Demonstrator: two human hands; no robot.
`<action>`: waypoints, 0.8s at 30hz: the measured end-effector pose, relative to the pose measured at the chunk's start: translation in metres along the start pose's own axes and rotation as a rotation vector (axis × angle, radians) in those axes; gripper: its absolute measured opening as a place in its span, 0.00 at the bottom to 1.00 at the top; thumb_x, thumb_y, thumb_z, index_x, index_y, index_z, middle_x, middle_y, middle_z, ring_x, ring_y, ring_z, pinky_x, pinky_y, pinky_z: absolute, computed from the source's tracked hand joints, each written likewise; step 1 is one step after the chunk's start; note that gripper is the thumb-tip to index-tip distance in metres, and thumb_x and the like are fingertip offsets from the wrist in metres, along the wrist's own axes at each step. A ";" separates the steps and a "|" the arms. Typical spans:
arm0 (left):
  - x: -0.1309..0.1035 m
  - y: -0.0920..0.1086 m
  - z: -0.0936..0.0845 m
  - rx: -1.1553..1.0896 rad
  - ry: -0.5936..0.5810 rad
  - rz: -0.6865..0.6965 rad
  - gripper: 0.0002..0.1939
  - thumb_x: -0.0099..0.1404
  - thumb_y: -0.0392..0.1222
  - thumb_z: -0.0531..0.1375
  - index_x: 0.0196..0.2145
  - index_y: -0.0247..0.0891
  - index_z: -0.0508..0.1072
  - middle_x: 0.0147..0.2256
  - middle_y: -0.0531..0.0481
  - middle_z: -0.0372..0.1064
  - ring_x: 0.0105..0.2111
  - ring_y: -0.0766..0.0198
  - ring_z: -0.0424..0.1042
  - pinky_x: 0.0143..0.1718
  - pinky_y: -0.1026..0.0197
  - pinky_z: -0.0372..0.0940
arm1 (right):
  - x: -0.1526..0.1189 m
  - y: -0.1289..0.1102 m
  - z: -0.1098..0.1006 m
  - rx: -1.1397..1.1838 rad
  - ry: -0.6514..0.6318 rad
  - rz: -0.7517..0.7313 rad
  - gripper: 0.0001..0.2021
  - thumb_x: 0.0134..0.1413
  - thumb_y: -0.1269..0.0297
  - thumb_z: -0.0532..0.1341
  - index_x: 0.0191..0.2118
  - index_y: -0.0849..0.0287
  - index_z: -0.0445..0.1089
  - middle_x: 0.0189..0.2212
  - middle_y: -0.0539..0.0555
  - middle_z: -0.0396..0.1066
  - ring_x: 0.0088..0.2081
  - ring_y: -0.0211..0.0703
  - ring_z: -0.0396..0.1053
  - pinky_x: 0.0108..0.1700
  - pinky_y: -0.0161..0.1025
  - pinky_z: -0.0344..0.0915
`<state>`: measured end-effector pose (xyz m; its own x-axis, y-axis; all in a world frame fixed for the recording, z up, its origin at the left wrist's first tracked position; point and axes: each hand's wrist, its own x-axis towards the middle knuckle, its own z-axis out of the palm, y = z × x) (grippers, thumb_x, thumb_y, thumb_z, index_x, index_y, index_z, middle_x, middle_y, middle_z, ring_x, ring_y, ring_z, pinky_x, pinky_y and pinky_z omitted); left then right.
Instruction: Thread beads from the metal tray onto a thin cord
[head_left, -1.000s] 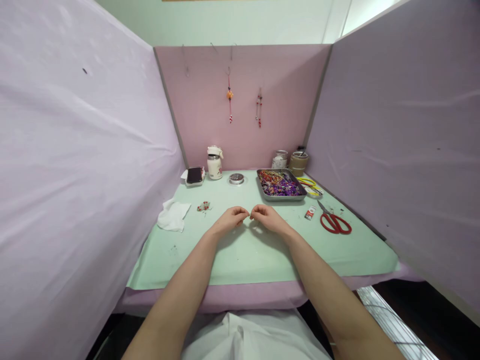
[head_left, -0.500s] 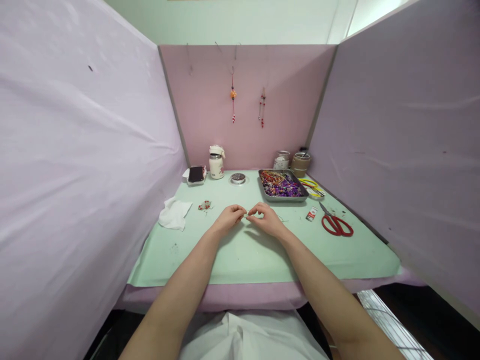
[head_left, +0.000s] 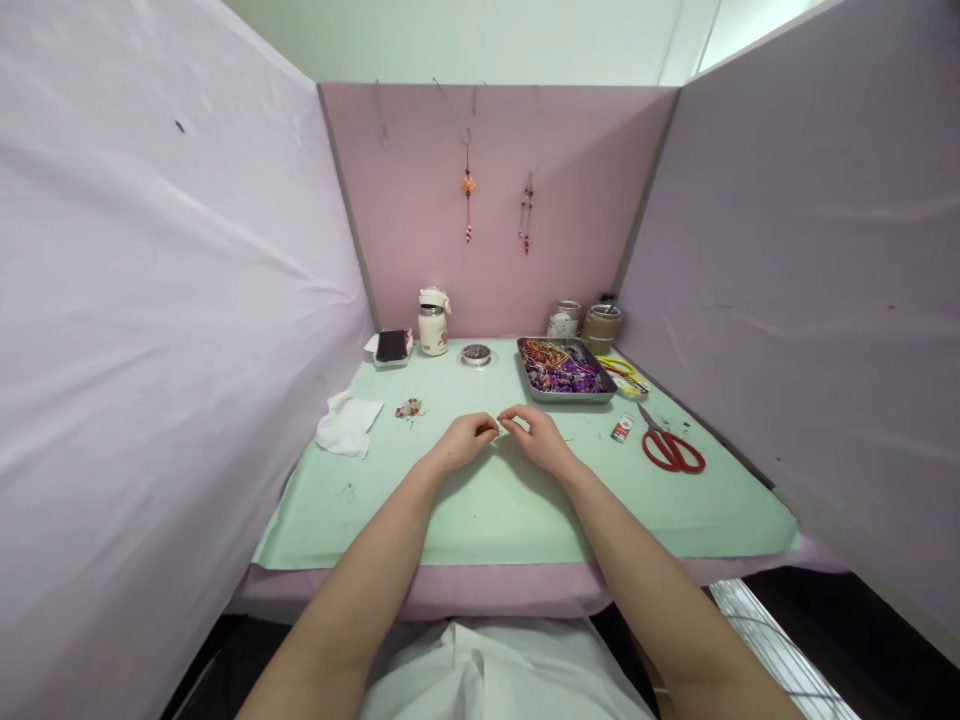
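Above the middle of the green table cover (head_left: pixel 510 520), my two hands meet fingertip to fingertip. My left hand (head_left: pixel 466 440) is closed in a pinch, and what lies in it is too small to make out. Close against it, my right hand (head_left: pixel 536 436) pinches with thumb and forefinger, its content likewise too small to name. A thin thread-like piece (head_left: pixel 568 439) shows on the cover just right of my right hand. Left of the hands lies a small cluster of red and clear beads (head_left: pixel 409 408).
A metal tray (head_left: pixel 574 397) of purple and orange beads stands behind my right hand. Red-handled scissors (head_left: pixel 673 452) and a small red-and-white packet (head_left: pixel 622 428) lie right. A white cloth (head_left: pixel 349 424) is left; a bottle (head_left: pixel 433 325), spool (head_left: pixel 475 354) and jars (head_left: pixel 601 327) stand behind.
Both hands have shifted slightly, and the fingers have changed their pinch; the right thumb and forefinger have drawn closer together. The view has tilted a little. Objects on the table stay put.
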<state>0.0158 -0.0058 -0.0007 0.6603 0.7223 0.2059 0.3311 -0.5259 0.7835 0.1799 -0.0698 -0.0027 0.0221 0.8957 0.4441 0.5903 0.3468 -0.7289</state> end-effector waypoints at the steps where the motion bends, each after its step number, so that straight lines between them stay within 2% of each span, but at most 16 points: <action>1: -0.001 0.003 0.000 -0.001 -0.013 0.018 0.09 0.56 0.41 0.54 0.29 0.35 0.73 0.25 0.52 0.66 0.26 0.67 0.60 0.30 0.64 0.54 | 0.000 0.000 0.000 0.031 -0.007 0.026 0.08 0.54 0.60 0.55 0.33 0.56 0.70 0.33 0.53 0.72 0.38 0.43 0.67 0.44 0.40 0.60; 8: -0.002 0.012 -0.001 -0.067 0.024 0.028 0.12 0.58 0.45 0.54 0.31 0.35 0.72 0.23 0.53 0.64 0.25 0.67 0.59 0.29 0.65 0.54 | 0.001 0.001 0.001 0.267 -0.097 0.267 0.11 0.52 0.56 0.56 0.28 0.58 0.66 0.20 0.49 0.69 0.22 0.36 0.64 0.30 0.35 0.61; 17: -0.001 0.009 0.002 -0.128 0.082 0.035 0.11 0.58 0.42 0.54 0.34 0.35 0.74 0.25 0.52 0.68 0.26 0.68 0.64 0.30 0.65 0.58 | 0.000 0.000 -0.001 0.438 -0.132 0.354 0.12 0.49 0.56 0.60 0.25 0.60 0.66 0.19 0.49 0.68 0.21 0.34 0.64 0.28 0.34 0.61; 24: 0.000 0.009 0.005 -0.188 0.070 0.036 0.13 0.59 0.44 0.55 0.36 0.35 0.75 0.27 0.50 0.70 0.26 0.67 0.66 0.31 0.64 0.60 | 0.000 0.003 -0.002 0.571 -0.176 0.412 0.14 0.47 0.54 0.62 0.26 0.61 0.66 0.19 0.49 0.69 0.19 0.32 0.63 0.26 0.33 0.60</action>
<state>0.0216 -0.0129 0.0037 0.6189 0.7373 0.2709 0.1719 -0.4637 0.8692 0.1831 -0.0691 -0.0038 -0.0062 0.9998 0.0197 0.0479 0.0200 -0.9987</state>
